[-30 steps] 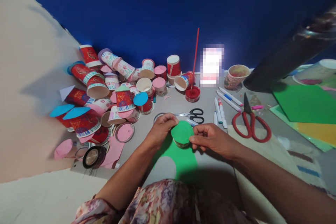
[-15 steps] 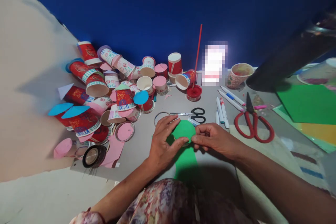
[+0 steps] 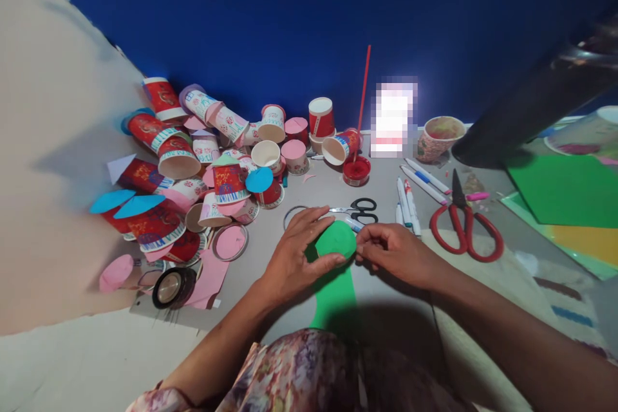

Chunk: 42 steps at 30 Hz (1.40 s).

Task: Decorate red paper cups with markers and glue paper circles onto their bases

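A round green paper disc (image 3: pixel 337 239) lies between my hands, over the front of the table. My left hand (image 3: pixel 294 256) curves around its left side, fingers along the far edge and thumb at the near edge. At the disc's right edge my right hand (image 3: pixel 393 251) has thumb and forefinger pinched together. What sits beneath the disc is hidden. A strip of green paper (image 3: pixel 337 299) extends from under it toward my lap. Just beyond my fingers lie black-handled scissors (image 3: pixel 363 209) and a capped marker (image 3: pixel 354 223).
Decorated paper cups (image 3: pixel 176 164) are heaped at the left. A red pot (image 3: pixel 356 170) with a stick in it stands at the back. Markers (image 3: pixel 410 206), large red-handled scissors (image 3: pixel 467 232) and a green sheet (image 3: pixel 562 190) are on the right, below a dark post (image 3: pixel 526 96).
My left hand and the disc have shifted slightly left, and the disc's face has tilted a little. My right fingertips stay at its right edge. The green strip has shifted left.
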Available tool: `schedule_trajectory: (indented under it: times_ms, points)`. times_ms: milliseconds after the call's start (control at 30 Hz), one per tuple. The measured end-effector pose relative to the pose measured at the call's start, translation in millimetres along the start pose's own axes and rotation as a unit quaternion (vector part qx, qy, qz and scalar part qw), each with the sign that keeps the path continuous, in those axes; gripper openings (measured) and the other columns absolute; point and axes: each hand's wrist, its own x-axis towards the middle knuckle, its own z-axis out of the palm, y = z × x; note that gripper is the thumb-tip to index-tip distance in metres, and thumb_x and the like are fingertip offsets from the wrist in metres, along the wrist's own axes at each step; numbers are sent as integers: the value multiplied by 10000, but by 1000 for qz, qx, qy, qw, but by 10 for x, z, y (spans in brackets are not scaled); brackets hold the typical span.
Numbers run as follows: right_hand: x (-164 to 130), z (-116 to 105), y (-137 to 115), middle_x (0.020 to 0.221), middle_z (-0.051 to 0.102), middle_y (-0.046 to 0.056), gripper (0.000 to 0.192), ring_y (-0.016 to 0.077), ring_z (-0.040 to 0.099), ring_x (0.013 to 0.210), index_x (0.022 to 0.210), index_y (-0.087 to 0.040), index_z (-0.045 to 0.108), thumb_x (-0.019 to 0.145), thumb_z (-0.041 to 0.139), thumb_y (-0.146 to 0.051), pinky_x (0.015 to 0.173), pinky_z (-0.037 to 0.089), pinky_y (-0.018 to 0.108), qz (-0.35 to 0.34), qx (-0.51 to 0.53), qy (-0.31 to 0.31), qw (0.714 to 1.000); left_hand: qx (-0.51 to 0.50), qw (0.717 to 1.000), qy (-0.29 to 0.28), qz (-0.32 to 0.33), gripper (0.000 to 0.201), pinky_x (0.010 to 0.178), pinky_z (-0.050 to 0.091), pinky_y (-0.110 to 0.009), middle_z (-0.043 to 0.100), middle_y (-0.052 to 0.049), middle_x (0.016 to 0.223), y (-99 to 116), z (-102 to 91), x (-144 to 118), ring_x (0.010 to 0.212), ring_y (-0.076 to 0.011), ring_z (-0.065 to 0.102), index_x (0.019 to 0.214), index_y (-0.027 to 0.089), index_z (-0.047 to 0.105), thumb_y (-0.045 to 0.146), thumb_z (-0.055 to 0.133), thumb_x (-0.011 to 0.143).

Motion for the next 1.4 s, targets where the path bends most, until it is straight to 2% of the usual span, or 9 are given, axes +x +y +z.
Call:
schedule_trajectory:
  times_ms: [100,233,467,600,800,967,1200,1300,1400]
  points:
    - [6,2,-18,720,682,5,298,125,561,556,829,-201,682,885,658,-492,560,458,271,-20,11,49,999,7,1000,-26,-13,561,1229,395,-577,603,-156,1537,29,-44,18,1453,-340,528,1404,258,653,462,779,897]
    - [30,30,-20,585,570,-25,469,122,486,526,790,-202,666,925,605,-646,530,399,267,-50,45,78,995,19,1000,10,-22,722,1215,413,-591,580,-181,1553,42,63,-12,1443,-369,532,1453,246,609,552,817,833]
    - [167,96,-23,558,483,-56,526,76,345,477,688,-195,599,783,770,-683,471,228,258,-20,173,55,983,37,998,56,9,644,1158,493,-581,637,-173,1493,-22,202,-42,1375,-344,605,1441,239,607,462,804,869]
    - [224,117,-55,509,453,-74,495,66,333,462,667,-191,589,696,864,-601,463,204,243,-1,210,51,976,52,996,64,28,633,1148,511,-572,660,-168,1467,-26,218,-48,1368,-328,618,1457,221,585,423,785,892]
    - [228,126,-46,445,415,-98,479,51,282,424,684,-201,570,668,887,-560,441,170,219,32,264,15,964,54,996,70,31,630,1134,528,-570,665,-164,1460,-43,239,-60,1361,-327,628,1461,229,580,416,778,894]
    - [226,137,-43,449,422,-94,477,50,295,426,681,-198,570,664,893,-549,435,183,209,32,266,17,963,48,995,78,33,613,1127,539,-556,682,-168,1433,-46,253,-58,1346,-321,639,1442,216,595,399,783,888]
    - [290,50,-140,506,425,-83,545,50,258,450,703,-182,604,718,808,-688,437,131,225,49,246,-1,968,51,995,80,31,619,1126,542,-554,687,-162,1428,-40,267,-65,1338,-323,645,1443,210,589,375,786,880]
    - [349,22,-189,536,436,-78,522,54,289,465,657,-190,567,704,843,-631,451,165,236,39,213,-10,976,51,994,87,36,631,1122,547,-548,691,-161,1422,-49,280,-64,1331,-321,650,1452,205,580,360,785,876]
    - [407,31,-218,568,487,-58,475,71,388,515,633,-188,565,647,898,-528,497,250,243,30,199,-3,979,48,994,88,37,644,1126,544,-551,688,-157,1427,-57,293,-67,1333,-322,649,1464,213,570,363,781,875]
